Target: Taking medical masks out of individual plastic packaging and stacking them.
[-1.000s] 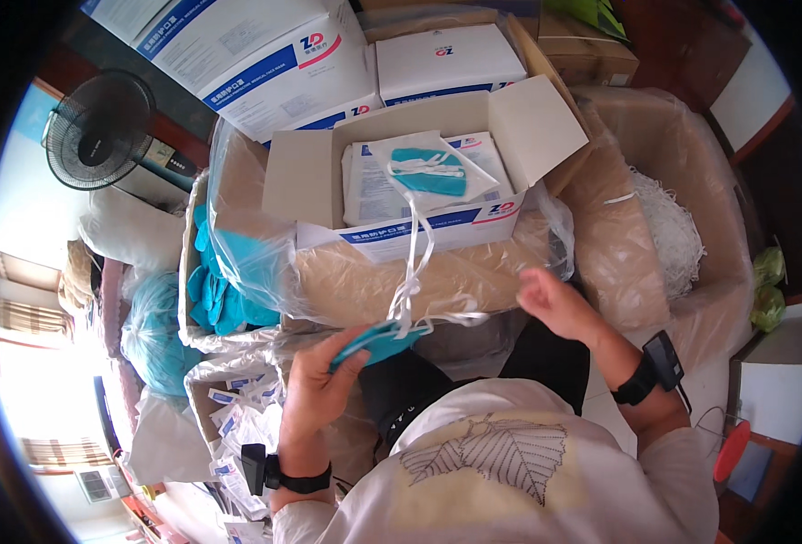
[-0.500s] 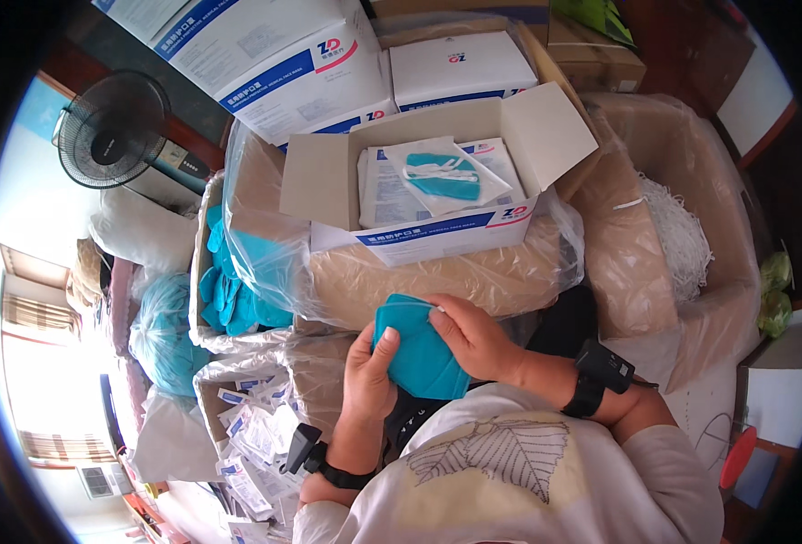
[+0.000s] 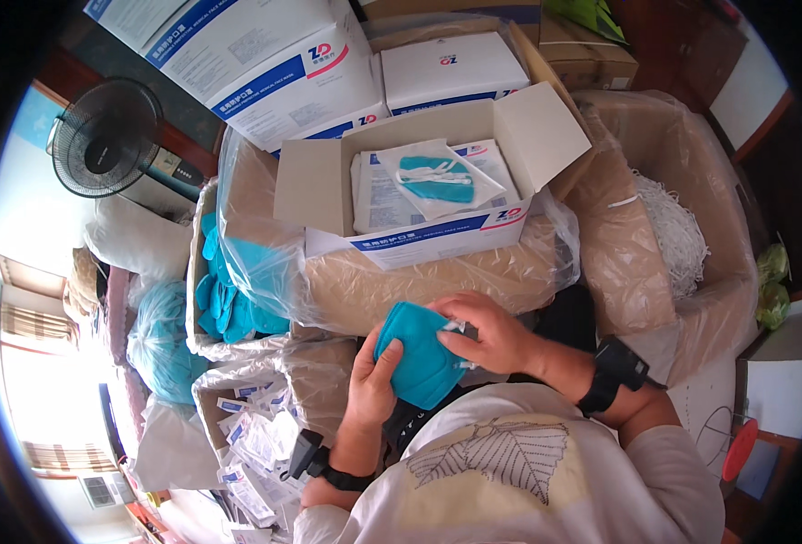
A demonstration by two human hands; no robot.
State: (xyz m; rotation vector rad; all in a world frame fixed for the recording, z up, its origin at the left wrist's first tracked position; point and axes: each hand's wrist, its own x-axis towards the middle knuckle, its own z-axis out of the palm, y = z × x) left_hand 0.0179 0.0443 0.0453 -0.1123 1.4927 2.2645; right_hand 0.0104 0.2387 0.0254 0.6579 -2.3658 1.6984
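Observation:
A teal folded face mask [image 3: 419, 358] is held in front of my chest. My left hand [image 3: 371, 385] grips its left edge, thumb across the front and fingers behind. At the mask's right edge my right hand [image 3: 484, 337] is closed on white elastic straps [image 3: 456, 326], whose bits stick out by the fingers. Just beyond my hands stands an open white carton [image 3: 437, 245]. Inside it are flat printed packets [image 3: 378, 195], and on top lies a white pouch [image 3: 469, 172] showing a teal mask with white straps.
Left of the carton, a plastic-lined box holds loose teal masks [image 3: 224, 290]. Below it, another lined box contains many printed packets [image 3: 256, 444]. On the right, a lined box [image 3: 627, 281] holds a heap of white elastic strands [image 3: 668, 240]. Stacked cartons [image 3: 283, 77] and a fan [image 3: 106, 136] stand behind.
My right hand has slid slightly right and down from the mask's top edge, and white straps now show at its fingers. The mask has tilted and more of its front shows.

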